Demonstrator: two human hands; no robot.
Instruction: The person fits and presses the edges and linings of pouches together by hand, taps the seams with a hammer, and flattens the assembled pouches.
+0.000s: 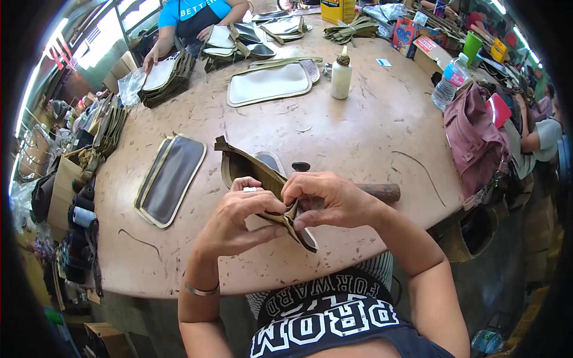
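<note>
An olive-brown fabric pouch (pixel 239 165) with an open top edge is held above the table in both hands. My left hand (pixel 239 212) pinches its near part, fingers closed on the fabric. My right hand (pixel 328 200) is closed on the same folded edge, just right of the left. Behind the hands, a dark round knob (pixel 301 166) and a small grey panel (pixel 270 161) show in part. A wooden handle (pixel 379 192) lies by my right wrist. To the left rests a stack of dark panels with light edging (pixel 173 182).
White-faced panels (pixel 270 84) and a glue bottle (pixel 341 74) stand farther back on the table (pixel 358 137). A water bottle (pixel 450 82) and a mauve bag (pixel 474 137) are at the right edge. Across the table, a person in blue (pixel 200 24) touches stacked pieces (pixel 169 77).
</note>
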